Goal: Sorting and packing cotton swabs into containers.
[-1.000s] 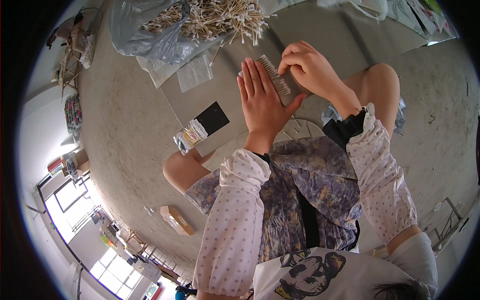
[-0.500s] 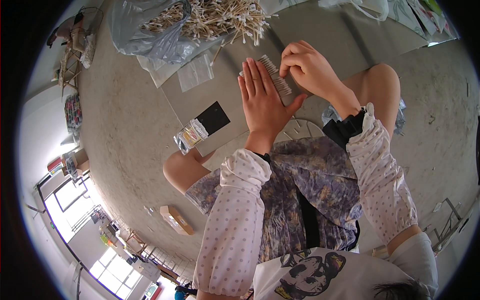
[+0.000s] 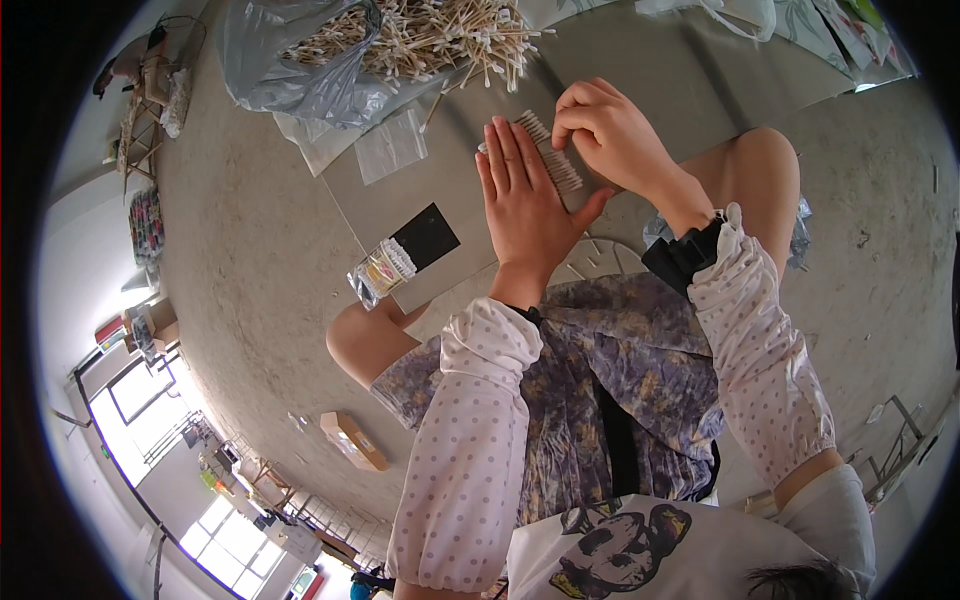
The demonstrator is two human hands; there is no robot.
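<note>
My left hand (image 3: 518, 210) lies flat on a tight row of cotton swabs (image 3: 560, 170) on the grey metal table (image 3: 640, 60). Its fingers are stretched out with the thumb apart, and they cover much of the row. The white tips along the right side of the row show beside them. My right hand (image 3: 615, 140) is closed, with curled fingers at those tips; whether a swab is pinched in it is hidden. Beyond my hands, a large loose heap of cotton swabs (image 3: 450, 45) spills from a grey plastic bag (image 3: 270, 65).
Left of my hands, a clear packet of swabs (image 3: 385, 270) rests against a black flat piece (image 3: 432, 238) at the table edge. An empty clear bag (image 3: 392, 146) lies near the heap. A white plastic bag (image 3: 745, 15) is at the far right. A cardboard box (image 3: 352, 440) sits on the floor.
My right hand has shifted slightly left and away from me along the swab tips. The left hand stays where it was, flat on the row.
</note>
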